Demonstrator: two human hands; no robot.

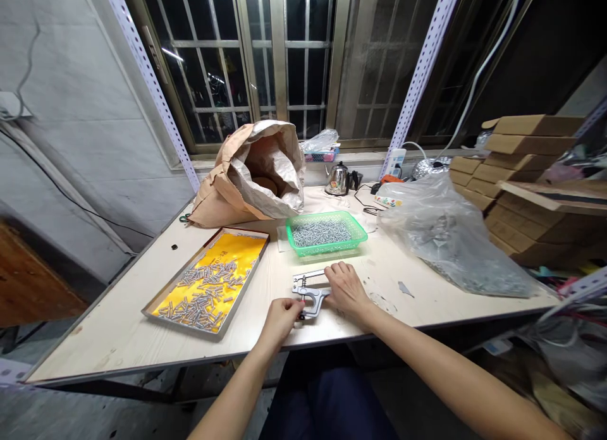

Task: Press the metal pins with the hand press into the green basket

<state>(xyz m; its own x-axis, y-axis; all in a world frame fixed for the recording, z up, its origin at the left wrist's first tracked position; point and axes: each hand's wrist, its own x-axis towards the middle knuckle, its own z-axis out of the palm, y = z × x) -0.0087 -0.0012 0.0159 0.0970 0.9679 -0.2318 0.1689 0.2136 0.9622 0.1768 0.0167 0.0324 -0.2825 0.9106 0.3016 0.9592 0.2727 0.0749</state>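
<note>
My right hand (347,289) is wrapped round the handles of silver snap-fastener pliers (315,293), which I hold near the table's front edge with the jaws toward the left. At the jaw end my left hand (281,317) is closed in a pinch; whatever its fingertips hold is too small to make out. Behind the pliers stands a green plastic basket (294,245) filled with small metal pieces (322,232). To the left lies a shallow tray (226,320) with a yellow bottom, where many small silver cylindrical parts (194,307) are scattered.
A large open paper sack (222,193) leans at the back left. Behind the basket are a metal kettle (337,179) and a dark cable (367,203). A clear plastic bag (441,231) covers the right side, beside stacked cardboard boxes (526,219). A grey scrap (405,289) lies right of my hand.
</note>
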